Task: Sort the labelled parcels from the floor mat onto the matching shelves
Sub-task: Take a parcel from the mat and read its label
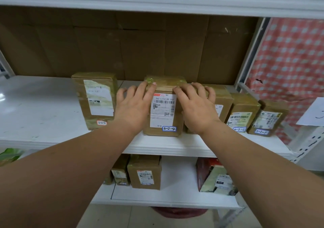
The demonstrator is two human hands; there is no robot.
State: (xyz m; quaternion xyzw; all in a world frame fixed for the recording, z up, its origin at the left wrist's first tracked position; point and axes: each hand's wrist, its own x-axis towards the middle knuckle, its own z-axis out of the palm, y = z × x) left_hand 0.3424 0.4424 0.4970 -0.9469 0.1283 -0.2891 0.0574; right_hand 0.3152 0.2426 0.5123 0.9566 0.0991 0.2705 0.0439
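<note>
A brown cardboard parcel (pixel 163 115) with a white shipping label and a tag reading 3-2-4 stands upright on the white middle shelf (pixel 52 108). My left hand (pixel 135 103) lies against its left side, fingers over the top edge. My right hand (pixel 194 105) rests on its right side and top in the same way. Left of it stands a parcel tagged 3-2-6 (pixel 95 100). To the right are a parcel (pixel 223 101) partly hidden by my right hand, then parcels tagged 3-2-2 (pixel 242 112) and 3-2-1 (pixel 267 117).
Flat cardboard (pixel 140 49) lines the back of the shelf. The lower shelf (pixel 175 189) holds several parcels, among them a brown box (pixel 145 171) and a red box (pixel 205 170). A checked red cloth (pixel 289 61) hangs at the right beside a white upright.
</note>
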